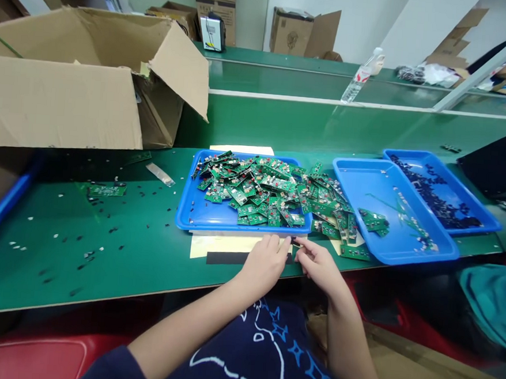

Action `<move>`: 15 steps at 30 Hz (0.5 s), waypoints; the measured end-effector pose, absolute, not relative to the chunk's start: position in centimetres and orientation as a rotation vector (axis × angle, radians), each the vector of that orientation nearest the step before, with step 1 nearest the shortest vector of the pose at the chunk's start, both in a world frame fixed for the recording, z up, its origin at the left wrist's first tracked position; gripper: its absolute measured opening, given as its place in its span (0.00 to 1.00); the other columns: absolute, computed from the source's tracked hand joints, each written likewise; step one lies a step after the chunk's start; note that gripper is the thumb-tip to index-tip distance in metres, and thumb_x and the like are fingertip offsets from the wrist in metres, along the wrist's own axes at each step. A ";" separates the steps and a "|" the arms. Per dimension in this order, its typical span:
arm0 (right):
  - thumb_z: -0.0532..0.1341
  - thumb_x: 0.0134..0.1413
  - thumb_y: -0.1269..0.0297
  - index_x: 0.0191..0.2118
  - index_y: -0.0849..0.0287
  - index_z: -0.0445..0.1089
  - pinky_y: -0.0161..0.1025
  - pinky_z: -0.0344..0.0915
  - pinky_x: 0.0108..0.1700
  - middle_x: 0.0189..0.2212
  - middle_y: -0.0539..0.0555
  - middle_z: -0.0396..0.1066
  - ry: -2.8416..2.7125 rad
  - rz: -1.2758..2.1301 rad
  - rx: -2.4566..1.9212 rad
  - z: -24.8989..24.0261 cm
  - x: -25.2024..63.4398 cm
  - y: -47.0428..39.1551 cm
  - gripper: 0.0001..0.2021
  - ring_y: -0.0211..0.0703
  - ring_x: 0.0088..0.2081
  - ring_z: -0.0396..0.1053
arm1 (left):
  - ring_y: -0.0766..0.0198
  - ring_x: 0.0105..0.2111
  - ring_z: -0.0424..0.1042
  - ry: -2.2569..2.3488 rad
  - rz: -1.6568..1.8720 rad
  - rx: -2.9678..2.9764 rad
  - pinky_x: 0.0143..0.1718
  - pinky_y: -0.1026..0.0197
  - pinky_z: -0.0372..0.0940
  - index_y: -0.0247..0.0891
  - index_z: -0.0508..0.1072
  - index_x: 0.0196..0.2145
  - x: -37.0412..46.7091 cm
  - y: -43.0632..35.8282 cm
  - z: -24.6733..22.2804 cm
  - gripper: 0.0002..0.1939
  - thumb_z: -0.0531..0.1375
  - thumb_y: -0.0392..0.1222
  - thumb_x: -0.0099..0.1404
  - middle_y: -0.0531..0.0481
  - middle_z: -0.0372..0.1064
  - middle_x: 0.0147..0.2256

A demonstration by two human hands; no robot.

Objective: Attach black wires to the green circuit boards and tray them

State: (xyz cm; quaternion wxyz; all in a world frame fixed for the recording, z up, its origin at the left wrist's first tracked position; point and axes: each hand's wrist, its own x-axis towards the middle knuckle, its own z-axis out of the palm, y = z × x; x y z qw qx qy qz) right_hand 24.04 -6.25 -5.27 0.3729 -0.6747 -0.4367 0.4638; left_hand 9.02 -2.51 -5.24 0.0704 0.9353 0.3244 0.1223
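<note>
At the front edge of the bench, both my hands meet just before a blue tray heaped with green circuit boards. Between their fingertips is a small black part, too small to name more exactly. My left hand is closed, its fingertips at the left side of that part. My right hand pinches at its right end. Beneath my left hand runs a flat black strip on pale yellow paper.
More boards spill right toward a second blue tray with a few boards. Behind it, another blue tray holds black parts. A large cardboard box stands left, near scattered bits. A bottle stands behind; a co-worker's sleeve shows right.
</note>
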 end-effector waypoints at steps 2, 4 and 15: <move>0.54 0.45 0.64 0.45 0.65 0.69 0.32 0.56 0.18 0.18 0.46 0.64 -1.207 1.122 -1.797 -5.5 24.3 -6.2 0.20 0.32 0.15 0.57 | 0.55 0.37 0.66 1.001 0.343 2.839 0.35 0.55 0.64 0.30 0.61 0.52 9.4 -2.4 -5.7 0.19 0.50 0.33 0.64 0.42 0.64 0.35; 0.54 0.47 0.63 0.44 0.63 0.71 0.35 0.60 0.22 0.18 0.48 0.65 -1.329 0.961 -1.887 -5.5 24.6 -6.2 0.19 0.36 0.17 0.60 | 0.55 0.37 0.65 1.027 0.339 2.843 0.33 0.56 0.63 0.31 0.62 0.51 9.6 -2.3 -5.8 0.17 0.50 0.34 0.64 0.42 0.64 0.35; 0.57 0.49 0.50 0.30 0.60 0.65 0.41 0.60 0.29 0.24 0.55 0.67 -1.373 0.215 -2.260 -5.8 24.5 -5.3 0.15 0.47 0.27 0.66 | 0.53 0.37 0.65 1.139 0.338 2.829 0.31 0.56 0.63 0.33 0.66 0.45 10.1 -3.1 -5.6 0.12 0.52 0.35 0.63 0.43 0.63 0.35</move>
